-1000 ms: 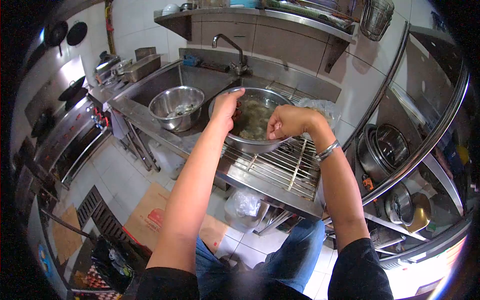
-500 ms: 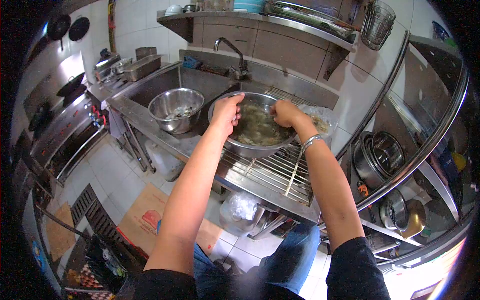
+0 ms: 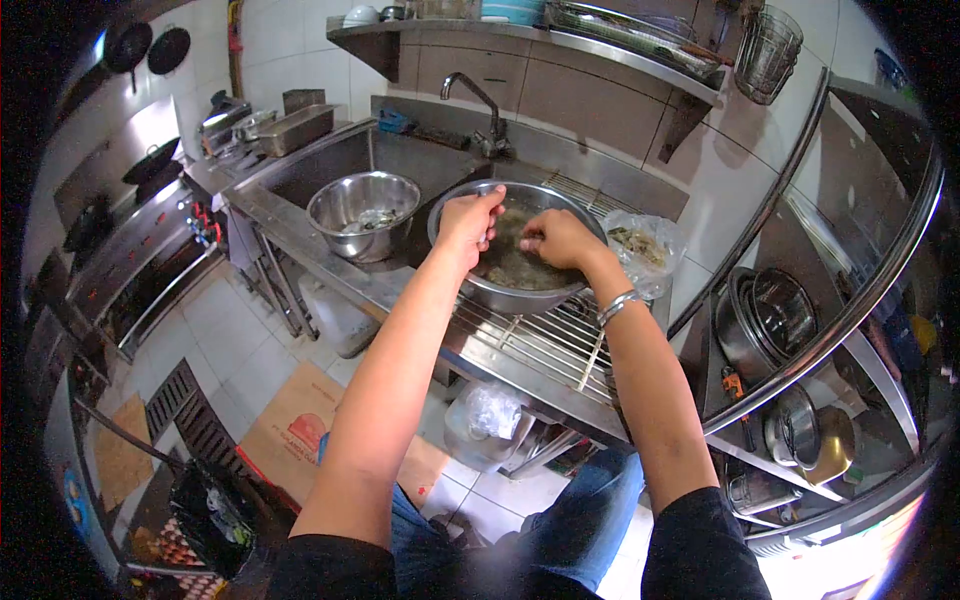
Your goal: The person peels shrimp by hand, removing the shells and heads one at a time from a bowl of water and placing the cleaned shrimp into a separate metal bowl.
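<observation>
A large steel bowl [image 3: 520, 302] of murky water sits on the metal rack, with pale bits visible below the surface. Over its left side, my left hand [image 3: 472, 228] is closed, thumb up and fingers curled; what they hold, if anything, is hidden. My right hand [image 3: 563, 240] hangs above the water inside the bowl, fingers bent and pressed together around something too small to make out. To the left stands a smaller steel bowl [image 3: 350, 245] with whitish and grey pieces [image 3: 374, 218] inside. Right of the large bowl lies a clear plastic bag [image 3: 650, 252] holding pale, brownish contents.
Behind the bowls are a sink [image 3: 335, 160] and a curved faucet [image 3: 475, 90]. A wall shelf [image 3: 530, 35] runs above. Pots [image 3: 750, 315] fill a rack at right. Flattened cardboard [image 3: 290, 430] and a plastic container [image 3: 485, 430] lie below.
My right hand has moved left, from the bowl's far right side toward its middle, closer to my left hand. The left stays over the bowl's left side. The view has shifted slightly.
</observation>
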`<act>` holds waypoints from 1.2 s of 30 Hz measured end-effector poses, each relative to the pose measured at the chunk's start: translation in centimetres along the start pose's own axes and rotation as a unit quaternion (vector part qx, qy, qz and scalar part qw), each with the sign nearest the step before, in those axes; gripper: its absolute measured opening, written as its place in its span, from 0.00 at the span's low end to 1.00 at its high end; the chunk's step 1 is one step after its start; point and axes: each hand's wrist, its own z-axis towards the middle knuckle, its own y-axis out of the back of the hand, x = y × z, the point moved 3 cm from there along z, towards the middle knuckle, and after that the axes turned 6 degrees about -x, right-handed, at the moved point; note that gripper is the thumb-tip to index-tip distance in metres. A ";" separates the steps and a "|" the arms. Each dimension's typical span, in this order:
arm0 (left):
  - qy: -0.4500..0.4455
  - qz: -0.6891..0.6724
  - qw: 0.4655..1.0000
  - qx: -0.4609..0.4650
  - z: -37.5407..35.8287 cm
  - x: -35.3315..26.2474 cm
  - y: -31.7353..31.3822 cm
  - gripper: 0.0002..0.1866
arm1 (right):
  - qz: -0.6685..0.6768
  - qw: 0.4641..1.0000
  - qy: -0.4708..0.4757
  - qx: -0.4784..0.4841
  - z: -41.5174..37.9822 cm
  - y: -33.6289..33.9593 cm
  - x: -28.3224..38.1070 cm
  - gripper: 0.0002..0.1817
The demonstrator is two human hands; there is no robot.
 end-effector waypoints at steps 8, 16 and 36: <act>-0.015 0.031 0.999 0.028 -0.3 0.0 -0.7 0.07 | 0.131 0.965 -0.054 -0.221 -2.2 2.5 2.0 0.11; -0.023 0.103 0.987 0.122 -0.2 0.3 -1.0 0.13 | 0.111 0.967 -0.055 -0.220 -2.3 2.4 1.7 0.12; -0.082 0.189 0.978 0.038 0.3 0.9 -1.0 0.11 | 0.151 0.899 -0.144 -0.385 -3.1 4.2 -1.5 0.07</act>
